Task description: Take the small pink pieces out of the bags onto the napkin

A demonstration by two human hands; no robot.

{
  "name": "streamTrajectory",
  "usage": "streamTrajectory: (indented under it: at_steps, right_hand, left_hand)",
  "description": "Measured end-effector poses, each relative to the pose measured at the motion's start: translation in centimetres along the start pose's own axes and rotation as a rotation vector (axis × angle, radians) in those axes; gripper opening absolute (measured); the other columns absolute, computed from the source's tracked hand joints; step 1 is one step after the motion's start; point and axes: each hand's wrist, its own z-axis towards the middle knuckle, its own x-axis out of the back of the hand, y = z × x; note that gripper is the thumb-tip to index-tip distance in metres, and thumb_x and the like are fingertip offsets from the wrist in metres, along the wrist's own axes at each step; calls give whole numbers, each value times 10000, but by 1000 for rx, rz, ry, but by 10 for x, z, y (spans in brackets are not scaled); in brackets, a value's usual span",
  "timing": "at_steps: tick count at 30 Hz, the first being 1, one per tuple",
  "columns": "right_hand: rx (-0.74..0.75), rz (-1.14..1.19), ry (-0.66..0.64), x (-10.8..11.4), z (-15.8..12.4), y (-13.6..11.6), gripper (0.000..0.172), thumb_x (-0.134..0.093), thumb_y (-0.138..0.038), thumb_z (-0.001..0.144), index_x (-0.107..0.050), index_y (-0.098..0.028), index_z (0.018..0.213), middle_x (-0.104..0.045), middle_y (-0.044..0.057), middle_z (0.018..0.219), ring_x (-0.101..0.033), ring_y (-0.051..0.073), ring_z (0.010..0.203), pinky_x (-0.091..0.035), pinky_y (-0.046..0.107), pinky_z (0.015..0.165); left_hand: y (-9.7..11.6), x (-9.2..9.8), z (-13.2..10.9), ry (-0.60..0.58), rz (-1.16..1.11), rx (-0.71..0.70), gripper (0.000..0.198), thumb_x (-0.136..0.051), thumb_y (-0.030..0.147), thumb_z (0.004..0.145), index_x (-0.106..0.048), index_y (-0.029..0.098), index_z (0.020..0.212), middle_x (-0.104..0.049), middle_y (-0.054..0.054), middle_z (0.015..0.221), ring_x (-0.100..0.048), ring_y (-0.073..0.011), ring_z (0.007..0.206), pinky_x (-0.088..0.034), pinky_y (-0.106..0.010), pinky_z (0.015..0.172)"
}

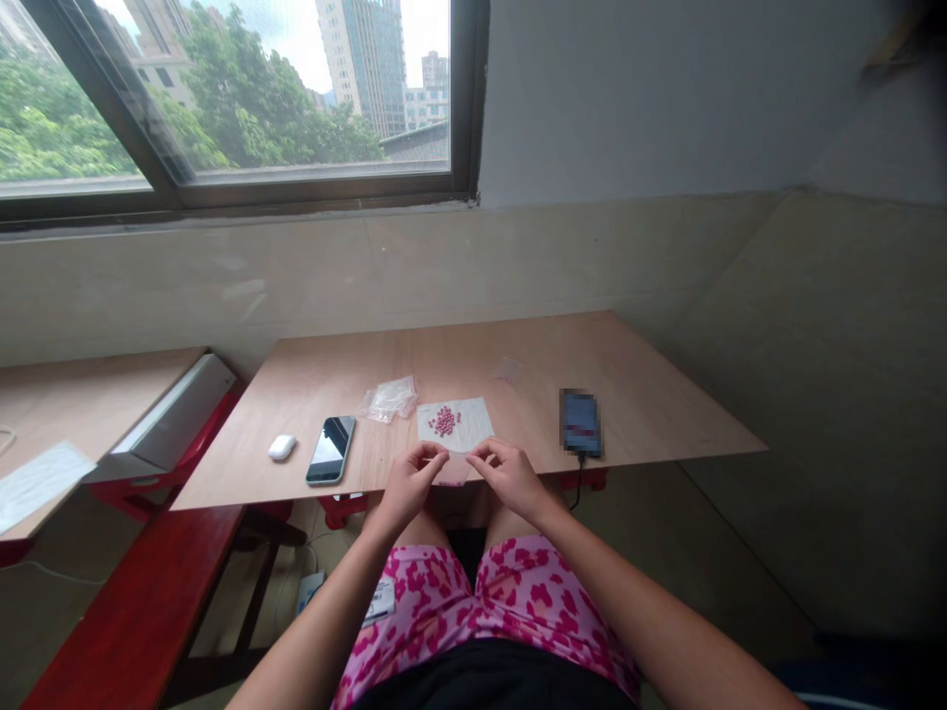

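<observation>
My left hand [411, 482] and my right hand [506, 474] are both pinched on a small clear plastic bag [453, 469] at the near edge of the wooden table [651, 394]. The bag looks to hold something pink at its bottom. Just beyond my hands lies a white sheet [473, 430] with a small heap of pink beads [444, 420] on it. A crumpled pile of clear bags [390, 398] lies to the left of the sheet. Another small bag with pink contents [508, 370] lies farther back.
A phone with a dark screen [330, 449] and a white earbud case [281, 447] lie at the left of the table. A second phone [581, 423] on a cable lies at the right. A red bench [140, 602] and another table with a white box [174, 414] stand left.
</observation>
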Motion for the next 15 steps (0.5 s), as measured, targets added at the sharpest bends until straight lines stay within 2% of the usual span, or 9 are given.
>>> streamTrajectory:
  at_steps: [10,15]
  right_hand:
    - [-27,9,23,1,1,0,312,-702,-469,902,-672,-201,743,-689,40,776,-628,181,688,-512,296,639]
    - [-72,75,7,0,1,-2,292,-670,-471,913,-649,-204,795,-671,28,802,-622,172,706,-501,277,634]
  left_hand:
    - [8,4,0,26,3,-7,262,-710,447,882,-709,185,874,-697,-32,840,-638,-186,795,-490,-285,741]
    - [16,2,-1,21,-61,45,287,-745,459,848,-701,176,845,-693,-35,804,-643,-183,771,-500,-296,747]
